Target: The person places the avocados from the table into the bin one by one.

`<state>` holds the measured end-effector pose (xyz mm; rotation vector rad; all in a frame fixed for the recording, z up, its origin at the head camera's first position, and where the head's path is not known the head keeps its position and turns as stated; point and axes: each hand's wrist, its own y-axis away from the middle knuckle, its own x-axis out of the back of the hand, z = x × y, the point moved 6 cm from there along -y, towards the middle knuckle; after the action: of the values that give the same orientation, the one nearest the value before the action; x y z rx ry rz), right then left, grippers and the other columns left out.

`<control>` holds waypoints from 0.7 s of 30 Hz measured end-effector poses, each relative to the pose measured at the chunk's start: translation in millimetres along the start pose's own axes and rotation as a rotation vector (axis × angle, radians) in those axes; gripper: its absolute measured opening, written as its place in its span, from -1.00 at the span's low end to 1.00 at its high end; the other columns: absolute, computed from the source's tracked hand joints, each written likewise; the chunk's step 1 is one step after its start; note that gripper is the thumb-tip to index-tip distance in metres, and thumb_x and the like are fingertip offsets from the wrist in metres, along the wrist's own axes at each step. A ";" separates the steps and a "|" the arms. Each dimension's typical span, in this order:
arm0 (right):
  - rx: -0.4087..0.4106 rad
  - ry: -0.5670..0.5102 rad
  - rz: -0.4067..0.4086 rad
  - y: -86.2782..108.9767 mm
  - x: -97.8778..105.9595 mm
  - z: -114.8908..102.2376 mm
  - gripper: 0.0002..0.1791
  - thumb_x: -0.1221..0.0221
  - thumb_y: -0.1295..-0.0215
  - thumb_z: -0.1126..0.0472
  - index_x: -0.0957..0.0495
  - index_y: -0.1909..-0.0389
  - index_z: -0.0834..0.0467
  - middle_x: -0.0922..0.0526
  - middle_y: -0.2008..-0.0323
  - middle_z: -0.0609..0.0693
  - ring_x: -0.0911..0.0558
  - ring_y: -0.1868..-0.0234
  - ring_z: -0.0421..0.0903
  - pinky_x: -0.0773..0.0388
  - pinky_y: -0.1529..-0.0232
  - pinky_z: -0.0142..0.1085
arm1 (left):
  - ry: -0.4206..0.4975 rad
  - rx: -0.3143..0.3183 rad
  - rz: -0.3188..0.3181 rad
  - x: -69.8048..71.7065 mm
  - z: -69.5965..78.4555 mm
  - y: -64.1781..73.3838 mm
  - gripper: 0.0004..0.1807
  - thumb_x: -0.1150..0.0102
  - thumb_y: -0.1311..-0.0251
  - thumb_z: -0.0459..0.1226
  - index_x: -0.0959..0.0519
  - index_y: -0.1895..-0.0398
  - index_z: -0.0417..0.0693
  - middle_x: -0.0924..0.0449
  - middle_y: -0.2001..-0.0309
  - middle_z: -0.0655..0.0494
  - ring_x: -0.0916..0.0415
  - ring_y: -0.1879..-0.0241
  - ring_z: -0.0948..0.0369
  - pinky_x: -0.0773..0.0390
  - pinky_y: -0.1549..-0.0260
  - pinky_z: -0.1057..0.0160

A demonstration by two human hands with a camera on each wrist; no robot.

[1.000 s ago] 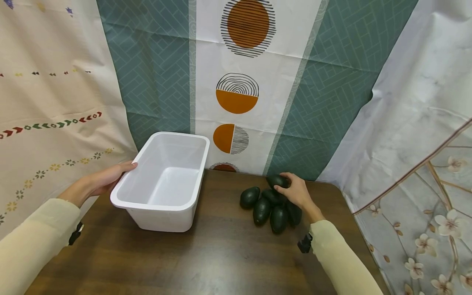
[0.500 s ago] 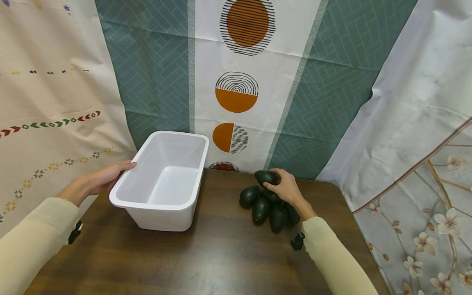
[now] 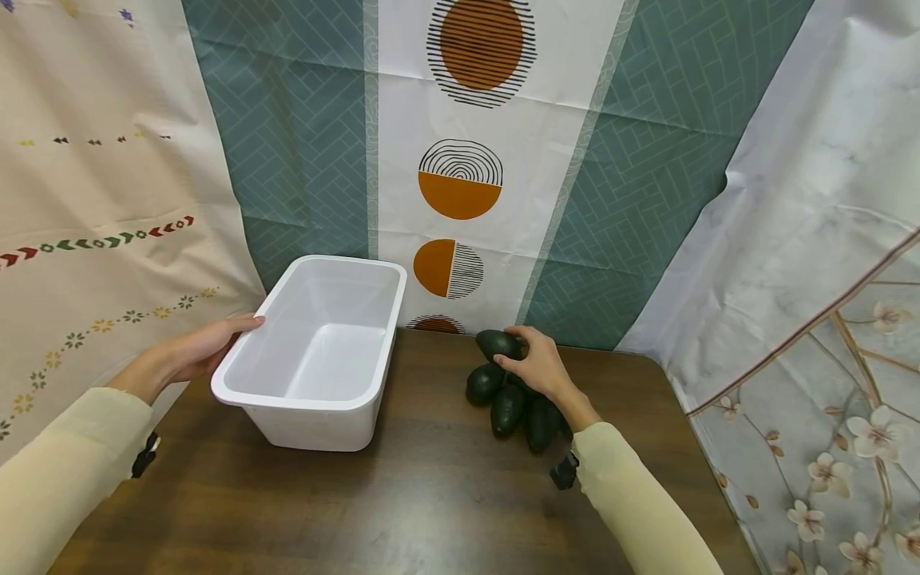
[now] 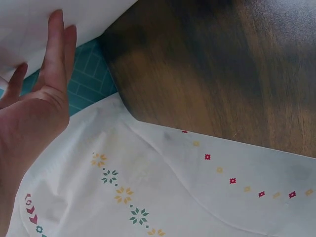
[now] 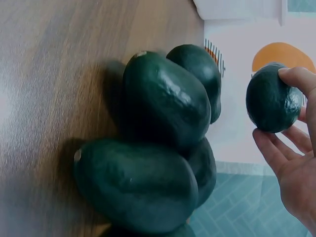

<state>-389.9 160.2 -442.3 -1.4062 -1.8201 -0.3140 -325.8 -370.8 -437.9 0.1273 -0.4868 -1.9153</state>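
Left hand holding white tub; right hand gripping avocado.

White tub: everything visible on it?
The white tub looks like plastic: open-topped, rectangular with rounded corners, a projecting rim and walls tapering downward. No contents show. It appears upright on the brown table, left of the avocados. The left hand holds its left rim, thumb over the edge, fingers against the outer wall.

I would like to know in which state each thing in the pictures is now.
White tub: open, nothing visible inside.
Held avocado: raised off the table.
Other avocados: clustered on the table.
Left hand: holds the tub's rim.
Right hand: grips one avocado.
Wall cloths: hanging, creased.
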 end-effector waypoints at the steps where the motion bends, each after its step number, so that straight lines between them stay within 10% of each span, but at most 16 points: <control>1: 0.003 -0.003 0.002 -0.5 -1.1 -1.1 -0.33 -0.47 -0.34 0.02 -0.53 -0.38 0.21 -0.60 -0.23 0.17 -0.71 -0.04 0.11 -0.66 -0.07 0.05 | -0.004 -0.002 0.001 -0.2 0.3 0.1 -0.20 0.33 -0.71 0.09 0.31 -0.69 -0.15 -0.34 -0.31 -0.26 -0.56 -0.16 -0.02 -0.63 -0.08 -0.04; 21: 0.021 -0.082 0.007 -1.2 -24.8 -17.8 -0.37 -0.49 -0.30 0.00 -0.58 -0.32 0.16 -0.66 -0.21 0.09 -0.71 -0.05 0.06 -0.68 -0.06 -0.01 | -0.038 -0.005 0.035 0.1 -3.4 -2.7 -0.20 0.36 -0.71 0.11 0.29 -0.68 -0.16 -0.43 -0.23 -0.21 -0.60 -0.10 0.00 -0.66 -0.03 -0.05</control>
<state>-381.6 131.4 -448.0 -1.4291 -1.8793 -0.2363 -327.1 -370.9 -442.1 0.0788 -0.5061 -1.8869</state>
